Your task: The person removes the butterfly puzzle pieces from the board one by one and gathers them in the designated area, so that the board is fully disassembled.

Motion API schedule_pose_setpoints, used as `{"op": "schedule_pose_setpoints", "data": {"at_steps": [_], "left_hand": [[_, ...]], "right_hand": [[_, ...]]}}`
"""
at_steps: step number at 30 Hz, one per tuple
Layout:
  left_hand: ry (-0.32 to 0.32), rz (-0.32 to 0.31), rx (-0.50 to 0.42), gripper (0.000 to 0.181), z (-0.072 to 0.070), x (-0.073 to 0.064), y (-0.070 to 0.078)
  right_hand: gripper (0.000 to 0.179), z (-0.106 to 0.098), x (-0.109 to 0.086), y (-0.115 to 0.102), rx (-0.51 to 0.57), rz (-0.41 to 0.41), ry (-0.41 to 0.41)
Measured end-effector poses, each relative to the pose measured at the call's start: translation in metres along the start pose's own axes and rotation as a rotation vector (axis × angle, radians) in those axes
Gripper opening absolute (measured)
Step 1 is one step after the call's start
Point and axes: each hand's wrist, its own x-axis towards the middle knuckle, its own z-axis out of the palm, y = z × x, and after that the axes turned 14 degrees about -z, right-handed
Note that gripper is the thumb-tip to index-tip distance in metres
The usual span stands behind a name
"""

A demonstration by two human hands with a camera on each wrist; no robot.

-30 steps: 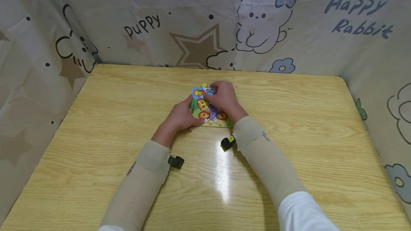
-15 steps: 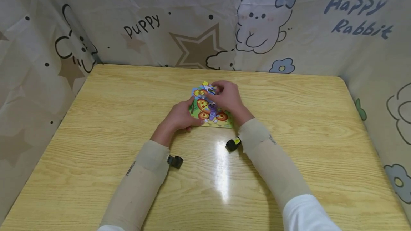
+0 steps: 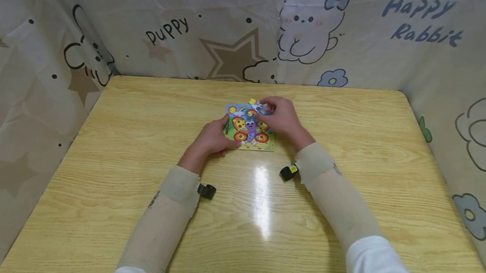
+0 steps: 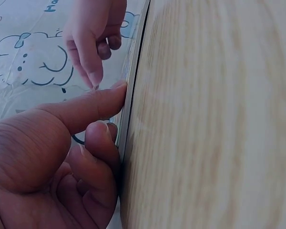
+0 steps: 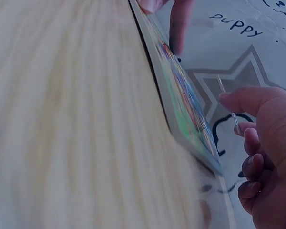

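A small picture puzzle board (image 3: 262, 147) with a purple-bodied butterfly lies near the middle of the table. My left hand (image 3: 211, 137) holds its left side, with the thumb over the lower edge and the fingers beside it. Over the board's upper right part, my right hand (image 3: 282, 117) pinches a thin puzzle piece (image 3: 252, 102) between thumb and index finger. Yellow shows on the piece; the fingers cover much of it. In the right wrist view the piece (image 5: 234, 116) appears edge-on, raised clear of the board (image 5: 182, 125).
The wooden table (image 3: 152, 108) ends at a printed cloth (image 3: 228, 20) behind it, and more cloth hangs at both sides. Small black cameras (image 3: 207, 191) sit on the wrists.
My right hand has moved to the right with the pinched piece, uncovering more of the butterfly and the sun at the board's upper left. My left hand stays on the board.
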Motion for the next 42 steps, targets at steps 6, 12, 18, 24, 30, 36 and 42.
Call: {"op": "schedule_pose_setpoints", "data": {"at_steps": [6, 12, 18, 24, 30, 36, 42], "left_hand": [[0.007, -0.005, 0.006, 0.107, 0.001, 0.000, 0.000], [0.013, -0.008, 0.006, 0.107, 0.001, -0.001, 0.001], [0.016, -0.017, 0.003, 0.107, 0.003, 0.000, -0.001], [0.020, -0.020, 0.000, 0.107, 0.003, -0.001, -0.001], [0.019, -0.023, 0.005, 0.106, 0.002, -0.001, -0.001], [0.017, -0.024, 0.006, 0.106, 0.002, -0.002, 0.000], [0.018, -0.027, 0.004, 0.107, 0.003, -0.003, 0.002]], "right_hand": [[0.043, -0.010, -0.007, 0.008, -0.009, 0.001, -0.013], [0.041, -0.020, -0.015, 0.014, -0.009, -0.011, -0.011], [0.041, -0.028, -0.023, 0.024, -0.017, -0.014, 0.003], [0.041, -0.038, -0.029, 0.030, -0.030, -0.001, -0.013], [0.040, -0.046, -0.032, 0.036, -0.037, -0.002, -0.020], [0.040, -0.053, -0.035, 0.046, -0.060, 0.009, -0.017], [0.039, -0.062, -0.038, 0.055, -0.072, 0.045, -0.035]]}}
